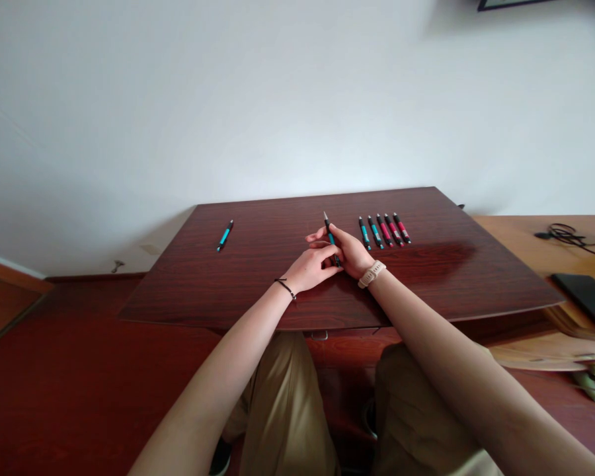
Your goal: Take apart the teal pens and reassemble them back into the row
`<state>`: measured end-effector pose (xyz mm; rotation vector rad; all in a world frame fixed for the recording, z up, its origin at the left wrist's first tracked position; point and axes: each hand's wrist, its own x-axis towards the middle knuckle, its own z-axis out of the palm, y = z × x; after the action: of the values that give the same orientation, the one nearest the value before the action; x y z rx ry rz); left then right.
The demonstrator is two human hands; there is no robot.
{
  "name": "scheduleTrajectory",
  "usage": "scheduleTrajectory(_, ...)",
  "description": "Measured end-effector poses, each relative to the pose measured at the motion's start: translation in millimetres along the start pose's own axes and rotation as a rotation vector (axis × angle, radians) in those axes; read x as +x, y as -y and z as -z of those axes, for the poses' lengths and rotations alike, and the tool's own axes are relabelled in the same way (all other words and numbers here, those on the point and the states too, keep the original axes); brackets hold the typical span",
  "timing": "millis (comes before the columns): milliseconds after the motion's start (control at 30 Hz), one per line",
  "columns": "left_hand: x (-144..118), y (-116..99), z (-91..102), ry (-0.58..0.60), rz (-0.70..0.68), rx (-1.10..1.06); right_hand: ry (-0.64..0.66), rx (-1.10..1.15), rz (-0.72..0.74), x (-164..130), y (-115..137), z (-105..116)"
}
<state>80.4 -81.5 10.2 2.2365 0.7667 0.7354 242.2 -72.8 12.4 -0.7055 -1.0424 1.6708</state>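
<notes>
A teal and black pen [331,237] is held between my two hands above the table, its pointed silver tip facing the wall. My left hand [311,270] pinches its near end with thumb and fingers. Around the barrel, my right hand [353,254] is closed, thumb along one side, with some fingers partly hidden. Just right of my hands lies a row of pens on the table: two teal ones, a left teal pen [364,233] and another teal pen [375,232], then three pink ones, including a pink pen [385,231]. Farther left rests a single teal pen [225,235].
The dark wooden table [268,297] stands against a white wall [277,99]. To its right is a lighter wooden surface [515,244] with a black cable [568,235] and a flat black object [588,301]. My knees are at the table's front edge.
</notes>
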Motion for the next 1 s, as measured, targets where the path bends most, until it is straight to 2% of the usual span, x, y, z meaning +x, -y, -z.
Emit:
scheduleTrajectory(333, -1.2, -2.7, 0.2, 0.016, 0.046, 0.049, -0.026, 0.011, 0.000, -0.3, 0.8, -3.6)
scheduleTrajectory(767, -1.2, -0.1, -3.6, 0.003, 0.007, 0.220, -0.055, -0.007, -0.015, 3.6, -2.2, 0.2)
scheduleTrajectory(1000, -0.9, 0.5, -3.1, -0.014, 0.025, 0.206, -0.053, -0.012, -0.013, 3.1, -1.7, -0.7)
